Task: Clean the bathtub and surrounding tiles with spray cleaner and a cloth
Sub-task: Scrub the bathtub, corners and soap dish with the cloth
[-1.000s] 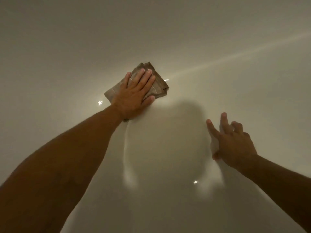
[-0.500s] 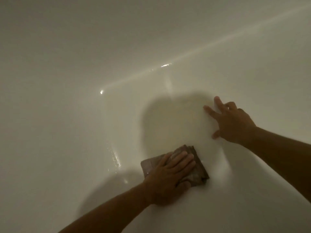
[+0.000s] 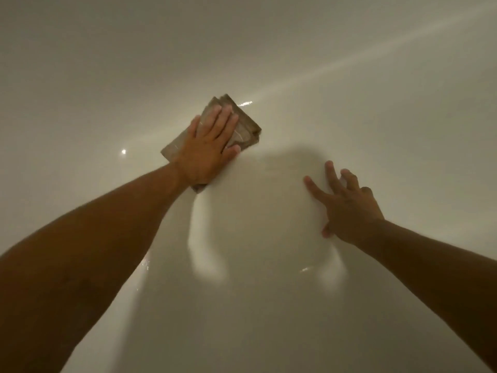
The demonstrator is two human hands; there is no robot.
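Half-wiped, I judge: my left hand (image 3: pixel 207 146) presses the cloth (image 3: pixel 242 122) flat on the wet bathtub (image 3: pixel 269 305); my right hand (image 3: pixel 347 205), fingers spread, braces; tiles remain.

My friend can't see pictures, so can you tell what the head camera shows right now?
A person's left hand presses a folded brown cloth flat against the pale, shiny inside of a bathtub. The right hand leans on the tub surface with its fingers spread, holding nothing.
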